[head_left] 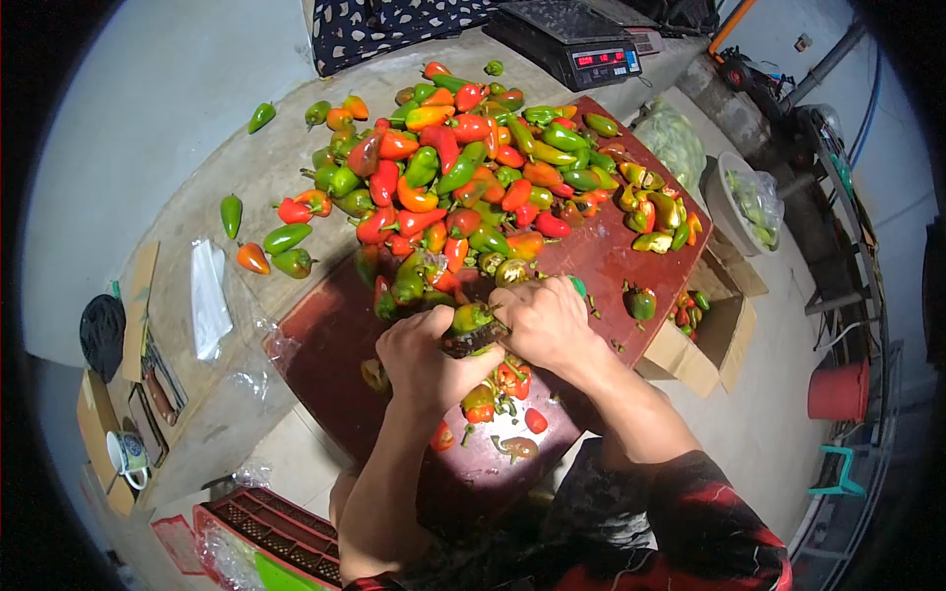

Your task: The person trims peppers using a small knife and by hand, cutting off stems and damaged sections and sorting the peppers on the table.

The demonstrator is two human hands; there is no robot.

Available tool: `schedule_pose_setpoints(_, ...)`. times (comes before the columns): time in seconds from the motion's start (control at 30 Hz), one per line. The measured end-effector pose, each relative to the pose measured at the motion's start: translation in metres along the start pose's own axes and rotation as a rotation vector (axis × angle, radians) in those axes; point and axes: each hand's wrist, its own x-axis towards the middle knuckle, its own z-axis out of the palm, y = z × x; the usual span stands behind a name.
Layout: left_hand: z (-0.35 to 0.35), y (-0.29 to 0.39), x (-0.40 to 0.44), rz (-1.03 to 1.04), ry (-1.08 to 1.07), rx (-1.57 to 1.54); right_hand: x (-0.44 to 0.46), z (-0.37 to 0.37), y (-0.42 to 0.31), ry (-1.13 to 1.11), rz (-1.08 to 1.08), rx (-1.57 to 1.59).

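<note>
Over the near part of the red-brown board [335,345], my left hand [424,353] is closed around a green and dark pepper [471,317]. Pressed close against that pepper, my right hand [548,320] has its fingers curled. A small green end [578,286] shows beside its knuckles; whatever the fingers grip is hidden. Just beyond both hands spreads a large heap of red, orange and green peppers [443,148]. Below them on the board lie cut red pepper pieces [512,377] and green stem bits. A single dark green pepper [641,303] rests to the right.
A digital scale [562,49] stands at the back. Several yellow-green peppers [655,212] sit at the board's right edge. An open cardboard box [734,340] with peppers is below right, near a white tub [724,202]. White plastic bags [209,295] lie left; a red crate [286,532] is lower left.
</note>
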Motion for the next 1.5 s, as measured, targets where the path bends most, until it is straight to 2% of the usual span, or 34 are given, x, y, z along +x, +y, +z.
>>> schedule_pose_setpoints(0.2,-0.001,0.002,0.003,0.060,0.027,-0.026,0.001,0.007,0.013,0.043,-0.002,-0.006)
schedule_pose_setpoints(0.27,-0.002,0.001,0.002,0.095,0.014,-0.025,-0.003,0.009,0.019,0.067,-0.081,0.050)
schedule_pose_setpoints(0.3,-0.002,0.002,0.000,0.099,0.008,-0.062,0.001,0.015,0.026,-0.020,0.028,-0.147)
schedule_pose_setpoints(0.33,-0.003,0.004,-0.004,0.103,-0.004,-0.101,0.010,0.015,0.043,-0.086,0.184,-0.215)
schedule_pose_setpoints(0.4,-0.005,0.004,-0.004,0.188,0.019,-0.060,0.018,0.003,0.069,0.031,0.280,-0.215)
schedule_pose_setpoints(0.47,0.004,-0.008,-0.002,0.212,0.083,-0.129,0.010,-0.011,0.064,0.129,0.253,-0.065)
schedule_pose_setpoints(0.5,0.002,-0.003,0.000,0.147,0.054,-0.109,0.007,-0.005,0.061,0.139,0.258,-0.013)
schedule_pose_setpoints(0.53,0.002,-0.001,0.002,0.150,0.045,-0.110,0.005,0.002,0.061,0.163,0.210,0.061)
schedule_pose_setpoints(0.6,0.001,0.001,0.002,0.174,0.086,-0.085,0.003,0.015,0.062,0.177,0.251,0.316)
schedule_pose_setpoints(0.63,0.003,-0.003,0.000,0.176,0.071,-0.086,0.001,0.017,0.061,0.174,0.247,0.316)
schedule_pose_setpoints(0.7,0.001,-0.002,0.001,0.177,0.068,-0.079,-0.004,0.019,0.053,0.126,0.303,0.768)
schedule_pose_setpoints(0.73,0.000,-0.001,0.002,0.183,0.056,-0.075,-0.005,0.011,0.038,0.034,0.439,1.041)
schedule_pose_setpoints(0.83,0.001,-0.001,0.007,0.235,0.083,-0.033,-0.010,0.006,0.020,-0.086,0.252,1.222)
schedule_pose_setpoints(0.87,0.002,-0.001,0.008,0.236,0.084,-0.034,-0.011,0.005,0.021,-0.148,0.227,1.225)
schedule_pose_setpoints(0.93,0.004,-0.002,0.008,0.256,0.109,0.051,-0.009,0.004,0.009,-0.048,0.156,1.266)
schedule_pose_setpoints(1.07,0.007,-0.008,0.006,0.274,0.116,0.098,-0.011,0.015,0.006,-0.018,0.125,1.202)
schedule_pose_setpoints(1.13,0.007,-0.008,0.007,0.279,0.103,0.128,-0.009,0.019,0.004,0.106,-0.009,1.120)
schedule_pose_setpoints(1.17,0.008,-0.008,0.006,0.280,0.101,0.127,-0.013,0.016,0.002,0.059,0.092,1.144)
schedule_pose_setpoints(1.27,0.007,-0.006,0.006,0.298,0.118,0.123,-0.014,0.013,0.003,0.094,0.077,1.111)
schedule_pose_setpoints(1.33,0.003,0.001,0.004,0.297,-0.017,0.087,-0.012,0.025,0.009,0.169,0.137,1.246)
schedule_pose_setpoints(1.4,0.007,0.001,0.004,0.322,0.016,0.048,-0.010,0.023,0.009,0.205,0.136,1.242)
schedule_pose_setpoints(1.47,0.008,0.001,0.005,0.344,0.052,0.011,-0.009,0.019,0.009,0.159,0.352,1.251)
schedule_pose_setpoints(1.5,0.007,0.002,0.006,0.340,0.047,0.011,-0.010,0.018,0.010,0.147,0.389,1.270)
